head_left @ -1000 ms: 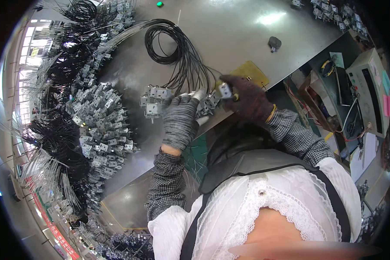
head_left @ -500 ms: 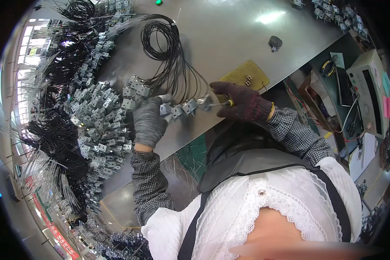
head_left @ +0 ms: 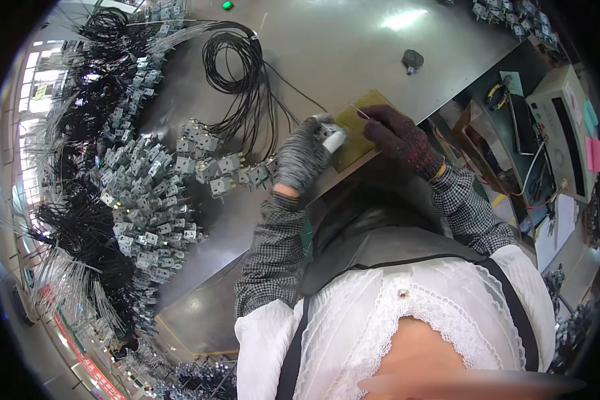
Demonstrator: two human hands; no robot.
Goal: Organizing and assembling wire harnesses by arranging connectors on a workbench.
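Note:
My left hand (head_left: 300,159), in a striped grey glove with white fingertips, is closed on a small grey metal connector block (head_left: 325,129). A black cable (head_left: 299,93) runs to that block from the coil. My right hand (head_left: 405,140), in a dark red glove, pinches a screwdriver whose thin shaft (head_left: 358,110) points left; its handle is hidden by the fingers. Both hands are over a yellow pad (head_left: 355,148) at the table edge, the screwdriver tip apart from the block. Left of my left hand lie several similar metal blocks (head_left: 221,175) on black cables.
Coiled black cable (head_left: 230,70) lies on the metal table (head_left: 327,60). Big heaps of connector blocks (head_left: 143,193) and cables fill the left side. A dark knob-like object (head_left: 412,60) is farther back. At right stand a pale instrument box (head_left: 560,127) and yellow-handled pliers (head_left: 495,97).
My left hand has moved right and brought a block to the yellow pad. My right hand has drawn the screwdriver away from the blocks, moving slightly up and right.

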